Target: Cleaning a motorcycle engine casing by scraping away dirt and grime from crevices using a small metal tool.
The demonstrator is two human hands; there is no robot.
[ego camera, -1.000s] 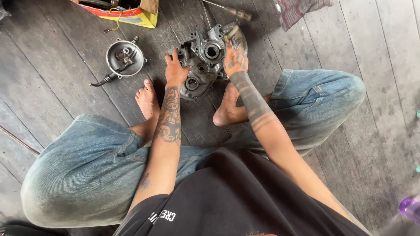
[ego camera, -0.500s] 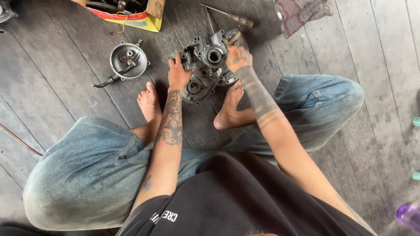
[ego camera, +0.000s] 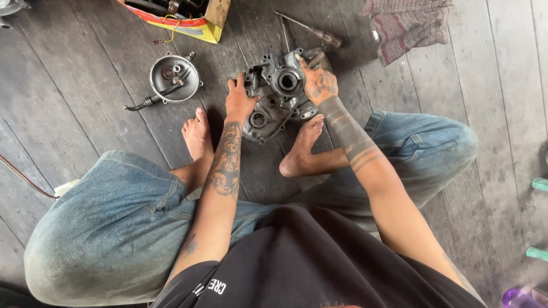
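Observation:
A grey metal engine casing lies on the wooden plank floor between my bare feet. My left hand grips its left edge, fingers curled over the rim. My right hand holds the casing's upper right side, fingers wrapped over the top corner. I sit cross-legged in blue jeans, with both forearms stretched out to the part. The casing's round bearing hole faces up between my hands.
A round metal cover with a bent lever lies to the left. A screwdriver rests beyond the casing. A yellow cardboard box of parts sits at the top, a striped rag at top right.
Both hands have stayed on the casing. The casing has shifted slightly under my hands, and my view has tilted a little.

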